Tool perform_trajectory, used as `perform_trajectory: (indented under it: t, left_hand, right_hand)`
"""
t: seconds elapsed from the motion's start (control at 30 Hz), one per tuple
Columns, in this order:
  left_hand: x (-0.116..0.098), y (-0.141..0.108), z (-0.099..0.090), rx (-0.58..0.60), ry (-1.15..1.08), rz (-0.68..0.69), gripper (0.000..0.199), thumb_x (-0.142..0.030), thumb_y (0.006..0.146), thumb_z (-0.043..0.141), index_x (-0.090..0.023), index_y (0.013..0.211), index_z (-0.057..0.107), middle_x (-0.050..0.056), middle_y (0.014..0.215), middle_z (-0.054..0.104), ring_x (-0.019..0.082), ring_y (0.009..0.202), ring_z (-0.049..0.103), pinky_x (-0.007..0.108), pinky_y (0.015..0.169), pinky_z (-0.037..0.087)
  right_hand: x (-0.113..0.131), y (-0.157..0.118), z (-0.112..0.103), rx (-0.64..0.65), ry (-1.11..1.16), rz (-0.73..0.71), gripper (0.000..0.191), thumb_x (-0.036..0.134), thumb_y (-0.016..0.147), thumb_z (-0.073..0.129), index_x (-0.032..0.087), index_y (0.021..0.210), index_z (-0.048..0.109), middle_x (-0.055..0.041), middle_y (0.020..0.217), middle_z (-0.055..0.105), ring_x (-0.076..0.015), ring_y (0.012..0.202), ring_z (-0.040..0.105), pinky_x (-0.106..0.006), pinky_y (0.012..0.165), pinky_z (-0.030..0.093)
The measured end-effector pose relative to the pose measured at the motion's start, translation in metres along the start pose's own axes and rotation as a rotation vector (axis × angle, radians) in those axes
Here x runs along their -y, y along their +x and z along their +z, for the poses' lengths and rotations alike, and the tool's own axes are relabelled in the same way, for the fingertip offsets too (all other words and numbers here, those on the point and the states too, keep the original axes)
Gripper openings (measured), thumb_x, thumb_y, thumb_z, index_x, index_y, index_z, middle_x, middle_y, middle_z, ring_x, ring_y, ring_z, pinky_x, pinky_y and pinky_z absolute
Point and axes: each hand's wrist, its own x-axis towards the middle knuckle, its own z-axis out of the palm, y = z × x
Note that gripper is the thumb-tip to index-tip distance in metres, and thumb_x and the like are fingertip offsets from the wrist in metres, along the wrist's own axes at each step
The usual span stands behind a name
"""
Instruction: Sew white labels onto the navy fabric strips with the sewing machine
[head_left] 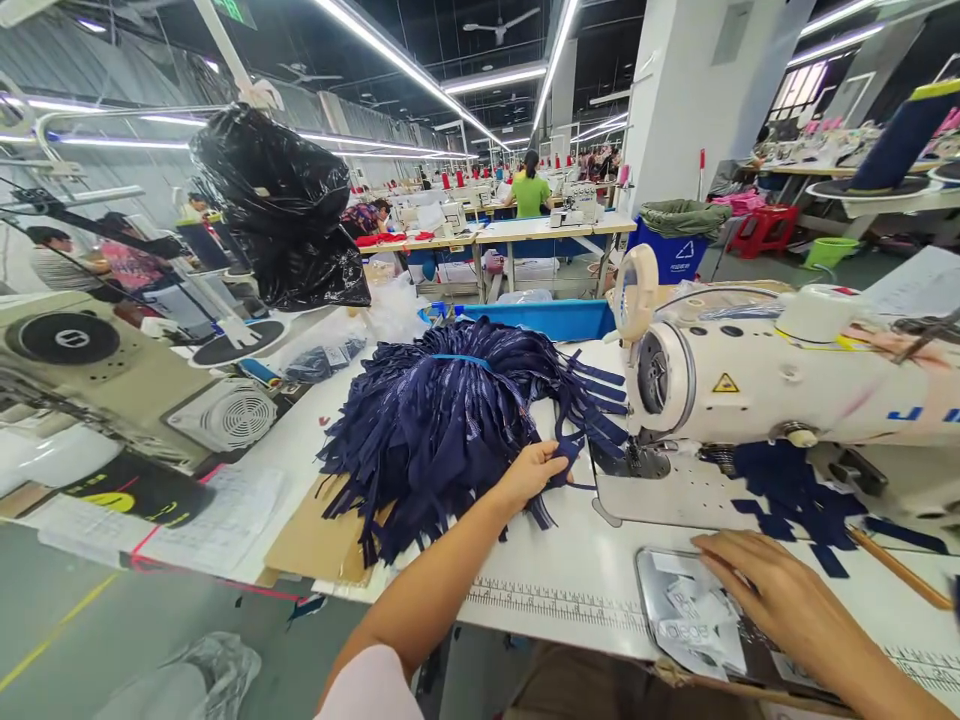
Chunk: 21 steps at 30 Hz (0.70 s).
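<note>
A large bundle of navy fabric strips (435,430) lies on the white table, tied round with a blue band (461,360). At its right edge my left hand (532,472) pinches the end of a navy strip (568,455), left of the sewing machine's needle area. My right hand (761,575) is over the right part of a metal tray (651,600) that holds small white labels (701,620). Its fingers reach toward the labels; the fingertips are partly hidden, so whether they hold one is unclear.
A white sewing machine (750,380) stands at the right, with navy pieces (795,495) on its bed and an orange-brown stick (900,568) beside them. Another machine (97,360), papers (225,510) and a black plastic bag (277,210) are at the left. A blue bin (562,320) sits behind the bundle.
</note>
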Motion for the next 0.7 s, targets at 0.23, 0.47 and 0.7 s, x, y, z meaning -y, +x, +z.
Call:
perform_trajectory:
  t: [0.23, 0.47, 0.7]
  left_hand:
    - [0.000, 0.000, 0.000, -0.030, 0.094, 0.048, 0.026, -0.035, 0.067, 0.060, -0.011, 0.077, 0.061, 0.000, 0.058, 0.056, 0.011, 0.057, 0.048, 0.022, 0.058, 0.035]
    - [0.005, 0.002, 0.002, -0.234, 0.154, 0.191, 0.015, -0.029, 0.073, 0.049, -0.016, 0.080, 0.054, 0.000, 0.076, 0.056, 0.009, 0.058, 0.050, 0.024, 0.064, 0.039]
    - [0.004, 0.011, -0.001, -0.187, -0.180, 0.021, 0.019, -0.030, 0.066, 0.052, -0.017, 0.076, 0.042, 0.002, 0.079, 0.062, 0.010, 0.045, 0.055, 0.026, 0.055, 0.042]
  right_hand:
    - [0.015, 0.050, 0.010, 0.311, 0.238, 0.246, 0.033, 0.032, 0.086, 0.035, 0.025, 0.110, 0.055, -0.0017, 0.081, 0.066, -0.0169, 0.070, 0.062, -0.028, 0.060, 0.049]
    - [0.016, 0.094, 0.048, 0.427, 0.427, 0.396, 0.051, 0.031, 0.078, 0.037, 0.015, 0.126, 0.042, -0.0026, 0.075, 0.064, -0.0183, 0.064, 0.058, -0.031, 0.061, 0.043]
    - [0.006, 0.111, 0.071, 0.359, 0.759, 0.616, 0.042, 0.028, 0.069, 0.045, 0.013, 0.108, 0.056, 0.0014, 0.057, 0.059, -0.0144, 0.048, 0.048, -0.028, 0.052, 0.037]
